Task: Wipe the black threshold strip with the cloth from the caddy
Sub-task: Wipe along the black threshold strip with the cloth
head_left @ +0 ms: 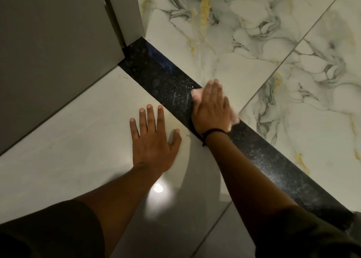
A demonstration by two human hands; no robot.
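The black speckled threshold strip [164, 78] runs diagonally from the door frame at upper left to the lower right edge. My right hand [212, 109] lies flat across its middle, pressing a pale pink cloth [197, 95] onto it; the cloth peeks out at the fingers' left side and by the wrist. The hand is blurred. A wet sheen shows on the strip just left of the cloth. My left hand [154, 138] rests flat with spread fingers on the plain white tile beside the strip, holding nothing. The caddy is out of view.
A grey door [50, 48] and its frame [125, 13] stand at the upper left, meeting the strip's far end. Marbled white tiles [283, 52] with grey and gold veins lie beyond the strip. Glossy plain tile [78, 140] on the near side reflects a lamp.
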